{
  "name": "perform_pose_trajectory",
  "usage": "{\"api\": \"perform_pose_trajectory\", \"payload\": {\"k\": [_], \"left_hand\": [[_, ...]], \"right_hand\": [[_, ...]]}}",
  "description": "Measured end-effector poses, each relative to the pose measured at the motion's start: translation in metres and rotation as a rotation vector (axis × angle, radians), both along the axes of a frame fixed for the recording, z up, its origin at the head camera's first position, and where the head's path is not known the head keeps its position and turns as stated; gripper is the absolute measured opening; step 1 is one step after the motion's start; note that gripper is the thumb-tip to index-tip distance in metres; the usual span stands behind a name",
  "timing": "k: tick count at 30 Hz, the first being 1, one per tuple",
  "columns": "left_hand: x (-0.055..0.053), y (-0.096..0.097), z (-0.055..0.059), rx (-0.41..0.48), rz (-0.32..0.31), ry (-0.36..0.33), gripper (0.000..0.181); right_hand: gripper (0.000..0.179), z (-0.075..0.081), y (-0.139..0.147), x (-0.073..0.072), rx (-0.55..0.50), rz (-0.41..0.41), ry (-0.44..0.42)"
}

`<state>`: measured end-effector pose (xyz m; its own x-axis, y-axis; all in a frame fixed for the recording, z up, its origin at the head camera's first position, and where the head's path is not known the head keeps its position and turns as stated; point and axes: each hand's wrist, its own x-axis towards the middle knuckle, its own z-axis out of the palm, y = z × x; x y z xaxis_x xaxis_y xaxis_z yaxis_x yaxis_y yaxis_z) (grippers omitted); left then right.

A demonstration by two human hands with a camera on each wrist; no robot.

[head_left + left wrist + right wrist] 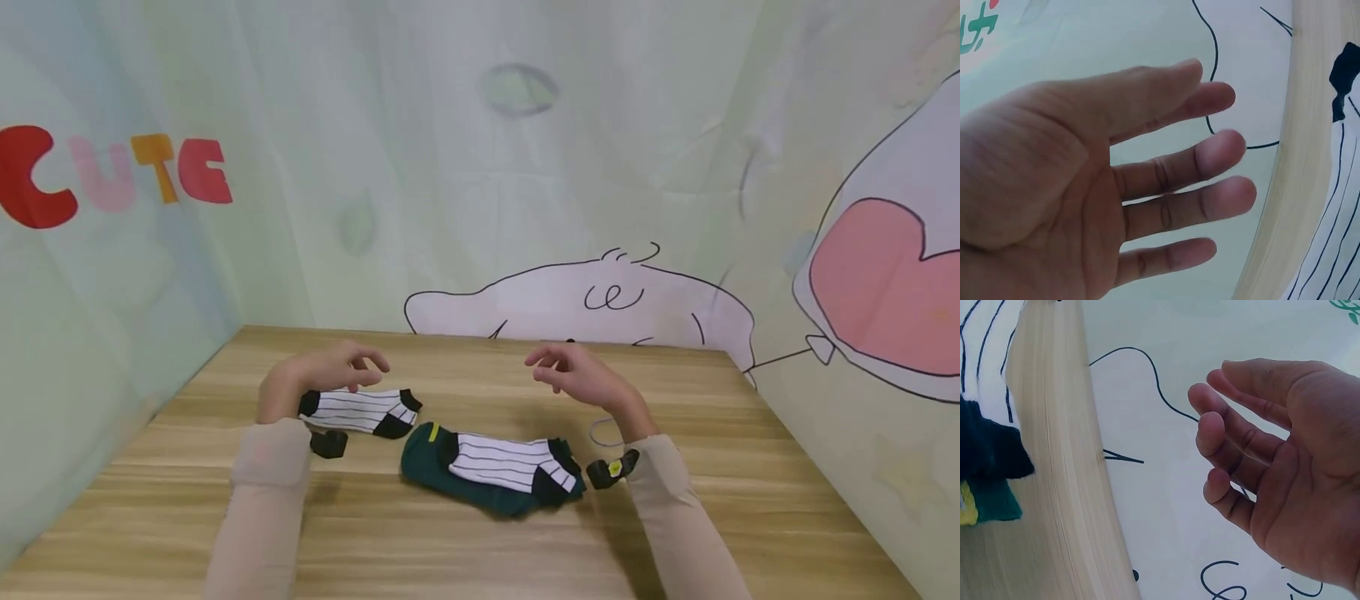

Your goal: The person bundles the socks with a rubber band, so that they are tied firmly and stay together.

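Note:
My left hand point(330, 368) hovers above a white striped sock point(352, 411) with black toe, heel and cuff. Its fingers point(1222, 153) are spread and relaxed, holding nothing. On the other side, my right hand point(577, 379) hangs in the air with loosely bent fingers point(1211, 434) and an empty palm. A second striped sock point(498, 461) lies on top of a dark green sock point(427, 471) with a yellow mark, below and between the hands. Whether more than one green sock lies there I cannot tell.
Everything lies on a wood-grain table point(360, 542). Printed cloth walls point(420, 167) stand behind it and at both sides. Black devices point(328, 444) sit at the wrists; a thin pale loop point(603, 433) shows by the right one.

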<state>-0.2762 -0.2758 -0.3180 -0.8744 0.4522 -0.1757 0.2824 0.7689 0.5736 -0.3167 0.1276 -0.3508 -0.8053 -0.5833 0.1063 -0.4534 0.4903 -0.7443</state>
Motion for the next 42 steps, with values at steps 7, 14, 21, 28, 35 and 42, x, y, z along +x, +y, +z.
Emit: {"api": "perform_pose_trajectory", "payload": {"k": [7, 14, 21, 28, 35, 42], "left_hand": [[0.004, -0.010, 0.008, -0.003, 0.071, 0.011, 0.035], [0.005, -0.030, 0.001, 0.002, 0.118, 0.014, 0.036], [0.009, -0.048, -0.005, -0.011, 0.170, 0.010, 0.038], [0.015, -0.063, -0.001, -0.063, 0.168, 0.009, 0.039], [0.018, -0.072, 0.003, -0.100, 0.196, -0.030, 0.042], [0.020, -0.071, -0.006, -0.070, 0.190, -0.026, 0.043]], "right_hand": [[0.024, 0.008, -0.005, -0.001, -0.004, -0.001, 0.043], [0.028, 0.013, -0.012, -0.001, 0.006, -0.017, 0.050], [0.030, 0.011, -0.021, 0.000, 0.021, -0.013, 0.051], [0.032, 0.014, -0.032, 0.006, 0.020, 0.006, 0.078], [0.029, 0.018, -0.051, 0.009, 0.010, 0.040, 0.079], [0.027, 0.015, -0.062, 0.008, -0.021, 0.049, 0.023]]}}
